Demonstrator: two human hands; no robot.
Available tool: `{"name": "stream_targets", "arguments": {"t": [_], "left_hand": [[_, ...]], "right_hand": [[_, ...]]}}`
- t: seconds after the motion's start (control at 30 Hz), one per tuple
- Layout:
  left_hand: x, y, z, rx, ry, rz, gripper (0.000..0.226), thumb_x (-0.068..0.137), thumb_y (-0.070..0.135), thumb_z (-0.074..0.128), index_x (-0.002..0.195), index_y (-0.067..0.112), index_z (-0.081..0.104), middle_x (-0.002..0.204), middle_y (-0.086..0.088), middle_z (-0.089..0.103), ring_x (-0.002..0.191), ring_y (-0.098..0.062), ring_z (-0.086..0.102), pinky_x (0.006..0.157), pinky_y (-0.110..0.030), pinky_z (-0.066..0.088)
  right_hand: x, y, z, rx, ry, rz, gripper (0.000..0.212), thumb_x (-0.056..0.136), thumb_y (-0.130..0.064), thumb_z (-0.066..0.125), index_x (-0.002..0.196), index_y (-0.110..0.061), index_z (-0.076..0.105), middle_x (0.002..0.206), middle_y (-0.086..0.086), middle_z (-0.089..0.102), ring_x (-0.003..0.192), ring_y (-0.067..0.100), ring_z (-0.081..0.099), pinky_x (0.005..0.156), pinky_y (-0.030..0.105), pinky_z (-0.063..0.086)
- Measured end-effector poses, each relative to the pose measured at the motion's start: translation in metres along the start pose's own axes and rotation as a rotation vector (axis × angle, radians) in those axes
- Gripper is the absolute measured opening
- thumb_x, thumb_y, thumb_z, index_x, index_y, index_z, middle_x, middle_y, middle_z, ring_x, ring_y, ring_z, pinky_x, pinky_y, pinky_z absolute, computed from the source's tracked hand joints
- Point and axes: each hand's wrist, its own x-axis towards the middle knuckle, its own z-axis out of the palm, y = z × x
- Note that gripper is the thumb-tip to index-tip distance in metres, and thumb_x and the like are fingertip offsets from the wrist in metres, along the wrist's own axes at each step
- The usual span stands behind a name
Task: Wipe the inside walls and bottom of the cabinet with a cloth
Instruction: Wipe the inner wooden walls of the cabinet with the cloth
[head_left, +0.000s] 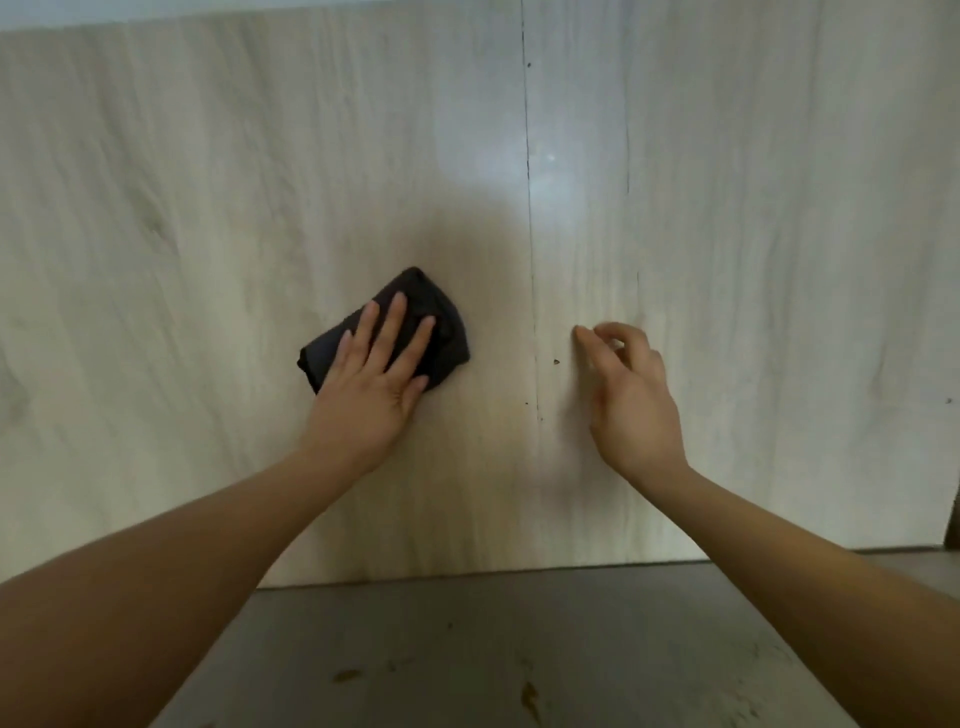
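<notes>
A folded black cloth (441, 322) lies flat against the pale wood-grain back wall (208, 234) of the cabinet. My left hand (374, 379) presses on the cloth with straight, spread fingers. To the right of the wall's vertical seam (530, 260), my right hand (634, 400) is beside the wall with loosely curled fingers and holds nothing; its fingertips are close to the wall, and I cannot tell whether they touch it. The grey cabinet bottom (519, 649) lies below, with brown stains (530, 696) on it.
A small dark speck (556, 361) sits on the wall just right of the seam, near my right fingertips. A bright glare spot (550, 156) shows higher up on the wall. A dark edge (953, 519) is at the far right.
</notes>
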Motion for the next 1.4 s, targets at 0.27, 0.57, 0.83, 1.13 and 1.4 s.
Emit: {"name": "stream_targets", "arguments": {"t": [0.27, 0.57, 0.83, 1.13, 1.4], "left_hand": [[-0.009, 0.103, 0.039, 0.065, -0.067, 0.442, 0.061, 0.091, 0.021, 0.043, 0.148, 0.031, 0.023, 0.156, 0.003, 0.016, 0.145, -0.02, 0.011, 0.117, -0.035, 0.004], [-0.069, -0.004, 0.018, 0.248, -0.224, 0.423, 0.105, 0.078, 0.008, 0.068, 0.15, 0.033, -0.004, 0.157, 0.007, -0.017, 0.144, -0.015, -0.017, 0.116, -0.031, -0.012], [-0.043, 0.104, 0.041, 0.175, -0.375, 0.571, 0.081, 0.095, 0.007, 0.04, 0.141, 0.036, -0.02, 0.142, 0.01, -0.038, 0.131, -0.015, -0.037, 0.108, -0.034, -0.021], [-0.098, 0.007, 0.041, 0.206, -0.342, 0.745, 0.055, 0.101, 0.034, 0.028, 0.151, 0.033, 0.005, 0.158, 0.009, -0.006, 0.146, -0.015, -0.003, 0.117, -0.033, -0.002], [-0.057, 0.129, 0.076, 0.232, -0.556, 0.903, 0.068, 0.101, 0.023, 0.034, 0.146, 0.039, -0.015, 0.143, 0.014, -0.036, 0.129, -0.01, -0.04, 0.107, -0.031, -0.027]], "right_hand": [[-0.033, 0.027, 0.002, -0.007, -0.06, -0.001, 0.052, 0.09, -0.025, 0.029, 0.14, -0.017, 0.042, 0.138, 0.004, 0.038, 0.117, 0.015, 0.041, 0.087, 0.026, 0.04], [-0.036, 0.019, 0.006, 0.016, -0.122, 0.0, 0.052, 0.091, -0.007, 0.043, 0.142, -0.018, 0.038, 0.13, 0.005, 0.037, 0.109, 0.017, 0.045, 0.08, 0.026, 0.042], [-0.063, 0.045, 0.004, -0.126, -0.209, -0.057, 0.048, 0.09, -0.002, 0.05, 0.137, -0.012, 0.045, 0.128, 0.009, 0.045, 0.113, 0.025, 0.046, 0.087, 0.032, 0.046], [-0.08, 0.057, 0.022, -0.173, -0.303, -0.252, 0.05, 0.075, 0.012, 0.059, 0.122, -0.007, 0.059, 0.112, 0.013, 0.054, 0.093, 0.031, 0.053, 0.058, 0.025, 0.037], [-0.086, 0.074, 0.015, -0.164, -0.359, -0.3, 0.057, 0.074, 0.009, 0.064, 0.128, -0.009, 0.056, 0.123, 0.014, 0.051, 0.101, 0.033, 0.052, 0.07, 0.038, 0.05]]}}
